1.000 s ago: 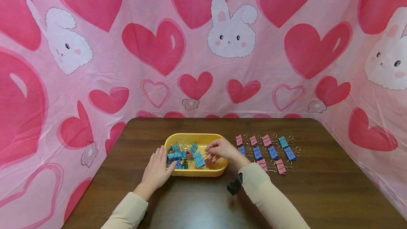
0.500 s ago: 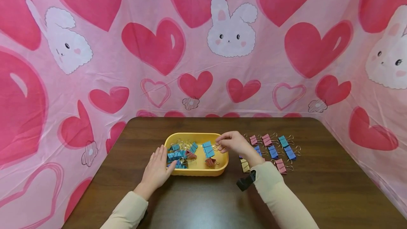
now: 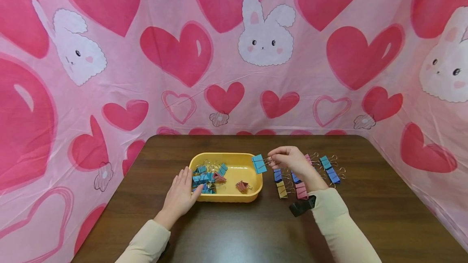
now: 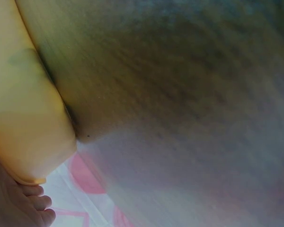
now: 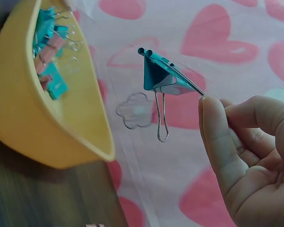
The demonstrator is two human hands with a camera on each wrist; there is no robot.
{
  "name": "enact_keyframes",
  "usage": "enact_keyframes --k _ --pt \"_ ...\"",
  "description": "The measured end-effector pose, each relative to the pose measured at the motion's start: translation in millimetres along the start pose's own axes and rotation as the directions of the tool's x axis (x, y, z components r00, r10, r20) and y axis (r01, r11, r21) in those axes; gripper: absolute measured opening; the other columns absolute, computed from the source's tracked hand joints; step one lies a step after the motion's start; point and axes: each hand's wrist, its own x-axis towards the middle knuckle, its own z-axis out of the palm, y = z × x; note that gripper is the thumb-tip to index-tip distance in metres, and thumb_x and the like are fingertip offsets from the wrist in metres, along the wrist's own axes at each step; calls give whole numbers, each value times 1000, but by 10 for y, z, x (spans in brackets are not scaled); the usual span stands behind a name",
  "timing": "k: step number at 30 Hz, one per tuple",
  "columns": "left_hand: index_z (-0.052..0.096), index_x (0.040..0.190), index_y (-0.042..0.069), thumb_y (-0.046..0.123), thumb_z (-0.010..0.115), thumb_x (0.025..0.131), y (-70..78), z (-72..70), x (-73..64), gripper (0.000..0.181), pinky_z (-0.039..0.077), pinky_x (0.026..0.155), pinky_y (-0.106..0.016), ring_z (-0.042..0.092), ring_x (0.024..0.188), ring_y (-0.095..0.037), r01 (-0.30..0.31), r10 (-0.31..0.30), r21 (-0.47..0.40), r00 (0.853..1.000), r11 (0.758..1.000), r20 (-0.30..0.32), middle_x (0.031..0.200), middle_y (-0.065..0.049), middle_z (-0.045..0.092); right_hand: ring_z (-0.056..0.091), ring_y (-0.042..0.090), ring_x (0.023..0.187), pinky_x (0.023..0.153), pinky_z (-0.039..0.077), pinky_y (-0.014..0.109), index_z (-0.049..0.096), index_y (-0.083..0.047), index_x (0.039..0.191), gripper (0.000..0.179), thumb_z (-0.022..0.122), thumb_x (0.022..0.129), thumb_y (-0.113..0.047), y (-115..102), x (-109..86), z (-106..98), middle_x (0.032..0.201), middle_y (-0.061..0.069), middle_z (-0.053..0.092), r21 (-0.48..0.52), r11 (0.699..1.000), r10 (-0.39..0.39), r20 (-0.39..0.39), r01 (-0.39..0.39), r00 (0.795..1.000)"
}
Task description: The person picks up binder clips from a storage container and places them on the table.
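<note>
In the head view my right hand (image 3: 295, 162) pinches a light-blue binder clip (image 3: 259, 164) by a wire handle, above the right end of a yellow tray (image 3: 228, 199). In the right wrist view the clip (image 5: 156, 75) looks teal, its other handle hanging down, with thumb and finger on one handle. My left hand (image 3: 180, 194) rests against the tray's left end, fingers straight. Inside the tray lie several teal clips (image 3: 200, 179) heaped at the left, a pink clip (image 3: 218, 177) among them, and a reddish clip (image 3: 242, 186) apart at the right.
Right of the tray, binder clips stand in rows on the brown table (image 3: 226, 230): a yellow clip (image 3: 281, 190), a pink clip (image 3: 301, 190), a blue clip (image 3: 333, 176), a teal clip (image 3: 325, 162) and others partly behind my right hand. A heart-patterned cloth (image 3: 179, 52) hangs behind.
My right hand has lifted the light-blue clip up from the tray's middle and carried it right, to its right rim. The left hand stays in place.
</note>
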Motion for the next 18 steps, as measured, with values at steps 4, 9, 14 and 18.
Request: enact_keyframes --k 4,9,14,18 --pt "29 138 -11 43 51 91 4 -2 1 76 16 107 -50 20 133 -40 4 -4 -1 1000 1000 5 144 -27 24 66 20 74 73 53 39 53 20 110 30 54 91 -3 -27 -92 -140 95 24 64 -7 1000 1 -29 -1 1000" --pt "28 139 -10 44 51 90 9 2 8 76 15 107 -50 19 133 -40 8 -8 -4 1000 1000 13 145 -26 24 67 18 76 73 53 37 49 23 112 32 52 92 -2 -20 -195 -319 92 18 66 -5 1000 -26 -57 26 998" --pt "28 139 -10 45 51 90 11 -1 9 76 15 107 -50 20 133 -40 9 -9 0 1000 1000 11 145 -26 24 67 20 78 72 53 33 57 15 106 22 52 92 -2 -9 -300 -493 90 13 67 25 998 -49 -94 51 994" --pt "28 139 -9 45 50 91 12 -7 3 76 15 107 -50 19 133 -40 16 -16 -2 1000 1000 15 145 -26 23 67 18 78 71 53 32 60 10 104 20 53 92 -4 -4 -383 -631 92 12 67 21 998 -49 -123 52 991"
